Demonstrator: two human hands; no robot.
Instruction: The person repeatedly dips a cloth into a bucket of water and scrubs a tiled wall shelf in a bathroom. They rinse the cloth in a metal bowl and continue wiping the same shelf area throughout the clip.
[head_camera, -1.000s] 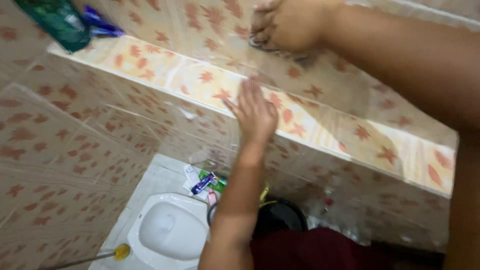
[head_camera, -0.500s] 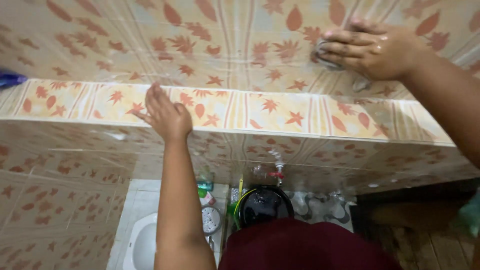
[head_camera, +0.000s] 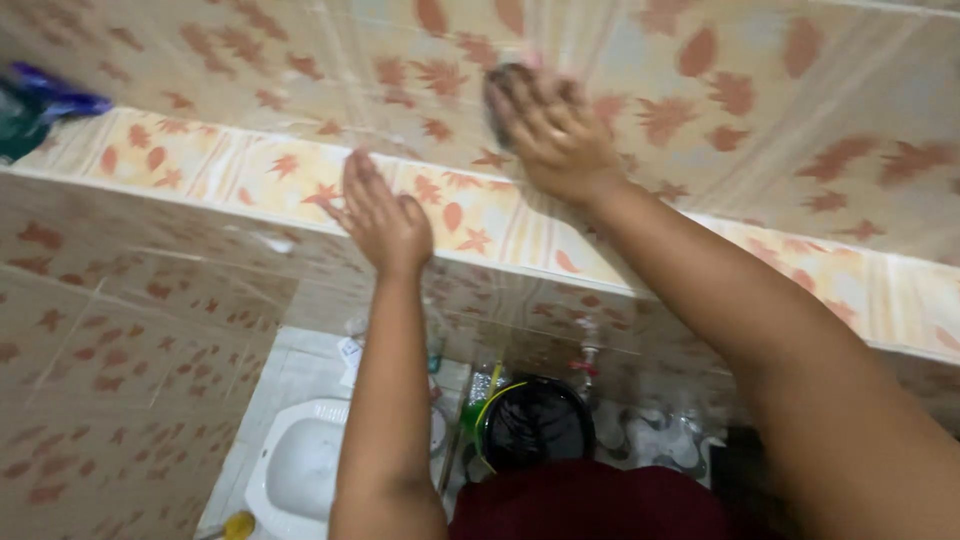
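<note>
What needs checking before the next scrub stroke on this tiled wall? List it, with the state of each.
1. Scrubber under the right hand: a dark scrub pad shows under the fingertips, pressed to the wall tiles. Ok.
2. Left hand braced: palm flat on the tiled ledge, fingers spread. Ok.
3. Ledge contents: green and purple items sit at its far left end, apart from both hands. Ok.
4. Floor below: black bucket and white squat toilet lie directly under the arms. Not ok if anything drops.
5. Wet or soapy tiles: cannot tell.
</note>
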